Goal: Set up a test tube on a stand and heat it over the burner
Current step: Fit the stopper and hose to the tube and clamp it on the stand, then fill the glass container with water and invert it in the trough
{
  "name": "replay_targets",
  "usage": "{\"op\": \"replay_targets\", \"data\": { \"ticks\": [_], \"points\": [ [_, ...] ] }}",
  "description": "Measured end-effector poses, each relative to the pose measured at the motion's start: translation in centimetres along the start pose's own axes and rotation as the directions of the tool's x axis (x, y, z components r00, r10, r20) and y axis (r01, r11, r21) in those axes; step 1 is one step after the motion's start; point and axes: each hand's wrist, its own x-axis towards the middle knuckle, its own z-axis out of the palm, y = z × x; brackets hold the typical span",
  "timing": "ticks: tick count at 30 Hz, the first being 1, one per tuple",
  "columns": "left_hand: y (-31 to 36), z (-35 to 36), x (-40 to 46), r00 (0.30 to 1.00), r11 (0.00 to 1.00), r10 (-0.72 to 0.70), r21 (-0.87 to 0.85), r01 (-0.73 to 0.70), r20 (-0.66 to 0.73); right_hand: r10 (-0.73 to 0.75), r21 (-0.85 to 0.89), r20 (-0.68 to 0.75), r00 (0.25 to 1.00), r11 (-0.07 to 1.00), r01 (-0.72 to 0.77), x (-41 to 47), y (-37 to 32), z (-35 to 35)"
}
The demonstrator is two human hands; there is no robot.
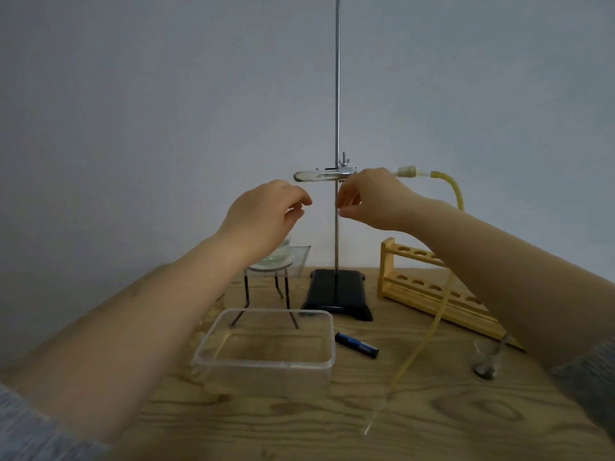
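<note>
A glass test tube (311, 176) lies level in the clamp (344, 169) on the retort stand's rod (337, 94), its closed end to the left. A stopper with yellow rubber tubing (447, 181) comes off its right end. My left hand (266, 214) hovers just below the tube, fingers curled, holding nothing. My right hand (372, 197) is at the rod right under the clamp, fingers pinched near it; what it touches is hidden. No burner is visible.
The stand's black base (337, 294) sits mid-table. A tripod (266, 287) with gauze and a glass dish stands at the left. A clear plastic tub (266, 347), a dark blue lighter (356, 345), a wooden test tube rack (429, 287) and a small glass funnel (487, 357) lie around.
</note>
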Motion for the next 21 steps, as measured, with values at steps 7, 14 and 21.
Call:
{"op": "replay_targets", "data": {
  "ticks": [7,14,21],
  "points": [
    [-3.0,-1.0,-4.9,0.993,0.994,-0.102,-0.023,0.103,0.059,-0.089,0.058,0.103,0.991,0.995,0.083,-0.7,-4.1,3.2],
    [-6.8,-1.9,-9.0,0.956,0.963,-0.243,-0.077,0.258,0.165,-0.15,0.115,0.219,0.964,0.985,0.127,-1.0,-7.8,7.4],
    [-11.0,-1.2,-13.1,0.885,0.893,-0.407,-0.102,0.437,0.227,-0.172,0.204,0.323,0.931,0.973,0.109,-0.2,-11.0,11.9]
  ]
}}
